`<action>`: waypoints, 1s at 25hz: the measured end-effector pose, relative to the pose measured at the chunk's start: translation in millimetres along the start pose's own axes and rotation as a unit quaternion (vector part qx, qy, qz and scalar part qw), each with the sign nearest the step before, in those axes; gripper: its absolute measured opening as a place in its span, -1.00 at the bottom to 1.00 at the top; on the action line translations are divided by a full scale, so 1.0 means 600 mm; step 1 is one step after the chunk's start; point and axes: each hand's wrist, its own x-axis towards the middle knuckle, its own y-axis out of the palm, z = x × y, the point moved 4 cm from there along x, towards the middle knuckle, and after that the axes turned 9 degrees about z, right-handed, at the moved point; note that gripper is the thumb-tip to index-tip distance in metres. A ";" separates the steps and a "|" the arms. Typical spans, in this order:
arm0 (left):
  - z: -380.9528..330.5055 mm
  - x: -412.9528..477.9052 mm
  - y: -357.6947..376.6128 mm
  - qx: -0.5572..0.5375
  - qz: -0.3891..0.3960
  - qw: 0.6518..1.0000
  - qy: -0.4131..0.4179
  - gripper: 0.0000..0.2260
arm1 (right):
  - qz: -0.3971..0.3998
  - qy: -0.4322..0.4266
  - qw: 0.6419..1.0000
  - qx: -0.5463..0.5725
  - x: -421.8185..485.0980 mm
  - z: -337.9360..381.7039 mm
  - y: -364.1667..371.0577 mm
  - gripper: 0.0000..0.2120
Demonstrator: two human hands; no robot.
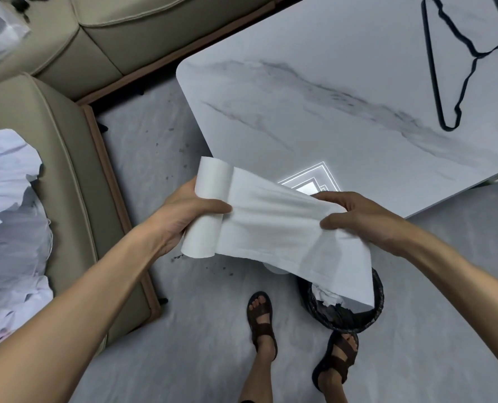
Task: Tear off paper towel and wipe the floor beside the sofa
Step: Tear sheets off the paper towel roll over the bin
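My left hand (184, 216) grips a white paper towel roll (205, 210), thumb across its front. A sheet (285, 234) is unrolled from it to the right and still joined to the roll. My right hand (358, 219) pinches the sheet's far part, and its loose end hangs down over a bin. Below the roll lies the grey floor (143, 158) beside the beige sofa (67, 158), with dark specks scattered on it.
A white marble table (329, 97) fills the upper right, with a black hanger (457, 62) on it. A black waste bin (378, 298) with crumpled paper stands by my sandalled feet (262, 318). Clothes (6, 228) lie on the sofa at left.
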 end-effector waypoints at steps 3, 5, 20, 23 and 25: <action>-0.004 -0.005 -0.002 -0.023 0.008 1.000 -0.009 -0.60 | 0.030 0.052 0.994 -0.086 -0.006 -0.023 -0.015 -0.73; -0.013 -0.011 0.004 -0.027 0.051 0.998 -0.015 -0.60 | 0.056 0.076 0.989 -0.116 -0.002 -0.023 -0.012 -0.82; -0.066 -0.019 0.015 0.122 -0.006 0.992 0.025 -0.64 | 0.097 -0.014 0.995 -0.016 0.074 0.047 0.106 -0.76; -0.067 -0.014 0.017 0.145 -0.029 0.988 0.031 -0.65 | 0.064 -0.029 0.995 0.073 0.077 0.035 0.116 -0.83; -0.071 -0.012 0.020 0.161 -0.043 0.985 0.041 -0.67 | 0.035 -0.029 0.995 0.085 0.078 0.032 0.116 -0.81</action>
